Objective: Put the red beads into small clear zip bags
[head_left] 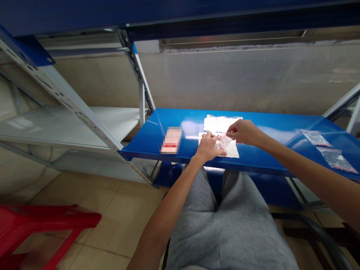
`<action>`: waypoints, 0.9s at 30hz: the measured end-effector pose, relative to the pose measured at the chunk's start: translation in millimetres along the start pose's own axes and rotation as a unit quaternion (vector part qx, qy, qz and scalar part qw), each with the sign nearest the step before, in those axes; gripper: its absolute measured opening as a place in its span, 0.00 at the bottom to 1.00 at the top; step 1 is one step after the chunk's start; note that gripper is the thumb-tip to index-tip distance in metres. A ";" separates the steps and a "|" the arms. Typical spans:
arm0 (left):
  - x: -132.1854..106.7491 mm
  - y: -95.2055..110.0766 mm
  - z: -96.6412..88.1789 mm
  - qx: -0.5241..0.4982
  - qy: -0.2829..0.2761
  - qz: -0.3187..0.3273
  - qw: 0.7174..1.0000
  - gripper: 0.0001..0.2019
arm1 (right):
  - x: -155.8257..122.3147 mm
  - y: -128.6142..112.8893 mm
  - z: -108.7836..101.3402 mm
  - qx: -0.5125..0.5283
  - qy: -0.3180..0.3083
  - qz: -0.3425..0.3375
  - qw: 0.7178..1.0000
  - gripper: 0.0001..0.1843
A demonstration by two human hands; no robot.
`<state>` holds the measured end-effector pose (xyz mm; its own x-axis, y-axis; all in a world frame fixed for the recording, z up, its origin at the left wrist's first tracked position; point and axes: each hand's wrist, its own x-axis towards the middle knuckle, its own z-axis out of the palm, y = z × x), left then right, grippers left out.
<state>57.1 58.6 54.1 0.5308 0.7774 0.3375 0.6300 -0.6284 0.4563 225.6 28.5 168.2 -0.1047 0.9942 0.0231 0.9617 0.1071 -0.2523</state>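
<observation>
My left hand [207, 147] and my right hand [244, 132] meet over the front of a blue shelf [267, 150]. Both pinch a small clear plastic bag [225, 141] with something reddish in it, held just above the shelf. Under and behind the hands lie more clear bags: a flat stack [221, 123] further back and one [233, 150] beneath the held bag. A small blurred white and red pack [171, 140] lies to the left of my left hand.
Two filled clear bags [314, 137] [336, 159] lie at the shelf's right end. A white metal rack [84, 123] stands on the left, a red plastic stool [42, 225] at the lower left. My grey-trousered legs sit below the shelf, on a black chair [323, 236].
</observation>
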 end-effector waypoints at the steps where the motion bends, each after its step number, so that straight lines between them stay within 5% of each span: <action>1: 0.1 0.6 -0.4 0.001 0.000 -0.001 1.000 0.32 | 0.9 0.3 0.3 -0.002 -0.001 0.000 1.000 0.11; 8: 1.1 4.7 -3.2 0.001 -0.014 -0.010 1.000 0.32 | -0.3 2.5 2.9 0.005 0.013 -0.004 1.000 0.17; 13: 0.3 2.1 -1.9 -0.007 -0.004 -0.013 1.000 0.35 | -11.1 10.4 9.7 0.149 0.014 0.077 0.986 0.26; 18: 1.3 -2.2 0.4 -0.018 0.017 -0.014 1.000 0.35 | -24.9 30.2 37.3 0.311 0.046 0.125 0.941 0.25; 27: -0.3 -1.4 1.0 -0.017 0.014 -0.010 1.000 0.37 | -52.9 51.9 82.8 0.384 0.091 0.133 0.909 0.30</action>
<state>56.6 59.3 52.6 0.5024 0.7901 0.3512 0.6199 -0.6123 0.4908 260.1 -18.8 73.9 0.2177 0.9760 0.0047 0.4788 -0.1026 -0.8719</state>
